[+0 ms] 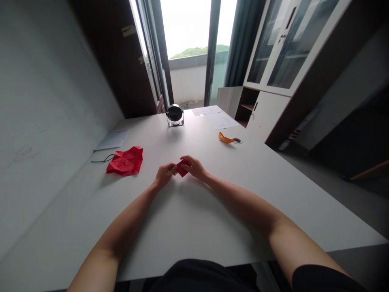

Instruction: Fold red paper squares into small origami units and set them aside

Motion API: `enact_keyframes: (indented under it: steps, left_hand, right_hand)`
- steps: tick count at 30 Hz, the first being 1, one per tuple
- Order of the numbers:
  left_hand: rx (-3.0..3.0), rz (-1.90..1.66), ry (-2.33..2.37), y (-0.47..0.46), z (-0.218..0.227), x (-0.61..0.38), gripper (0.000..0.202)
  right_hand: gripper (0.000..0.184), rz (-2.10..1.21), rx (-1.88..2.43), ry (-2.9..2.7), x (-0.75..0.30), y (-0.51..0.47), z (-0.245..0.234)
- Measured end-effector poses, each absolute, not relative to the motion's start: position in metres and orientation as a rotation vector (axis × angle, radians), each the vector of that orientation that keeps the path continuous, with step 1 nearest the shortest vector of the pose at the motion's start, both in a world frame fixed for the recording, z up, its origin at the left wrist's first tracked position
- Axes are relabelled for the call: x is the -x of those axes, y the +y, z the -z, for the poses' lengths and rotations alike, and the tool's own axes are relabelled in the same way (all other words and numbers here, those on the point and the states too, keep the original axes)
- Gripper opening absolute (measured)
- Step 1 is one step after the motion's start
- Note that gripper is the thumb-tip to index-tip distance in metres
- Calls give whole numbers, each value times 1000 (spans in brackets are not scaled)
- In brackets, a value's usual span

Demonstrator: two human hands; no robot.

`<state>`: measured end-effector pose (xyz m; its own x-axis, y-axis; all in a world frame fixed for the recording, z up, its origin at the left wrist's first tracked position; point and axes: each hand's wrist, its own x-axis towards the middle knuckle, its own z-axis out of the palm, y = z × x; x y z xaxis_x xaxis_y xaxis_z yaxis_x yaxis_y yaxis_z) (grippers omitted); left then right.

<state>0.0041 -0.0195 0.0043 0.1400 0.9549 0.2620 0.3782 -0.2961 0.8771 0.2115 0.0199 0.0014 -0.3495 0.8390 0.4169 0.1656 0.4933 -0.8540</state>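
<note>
A small folded red paper piece [183, 167] sits low over the middle of the white table [194, 227]. My left hand [165, 174] pinches its left edge and my right hand [194, 166] grips its right side and top. Both forearms stretch forward across the tabletop. Much of the paper is hidden by my fingers.
A creased red paper sheet [125, 161] lies to the left, beside a black cord [101, 159] and a white sheet [113, 139]. A small orange folded paper [225, 138] lies at the right by a round table grommet [237, 140]. A small black fan [174, 114] and white papers [214, 115] lie at the far edge.
</note>
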Motion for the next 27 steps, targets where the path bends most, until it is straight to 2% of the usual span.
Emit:
enact_keyframes:
  steps: [4,9,16,22,27]
  left_hand:
    - [-1603,-1282,1173,-14,-2,-2,29]
    - [-1482,-1332,1074,-11,-1,-3,32]
    - [-1461,-1287,993,-12,1,-6,35]
    - [-1619,-1261,1211,-13,2,-1,33]
    - [-1618,-1310,1231,-14,-3,0,32]
  right_hand:
    - [43,-1088,791,-1681,-212,26,0]
    - [33,-1289,694,-1613,-212,27,0]
    - [35,-1320,659,-1650,-209,30,8]
    - [25,-1143,778,-1758,-211,31,10]
    - [13,-797,890,-1922,-212,24,1]
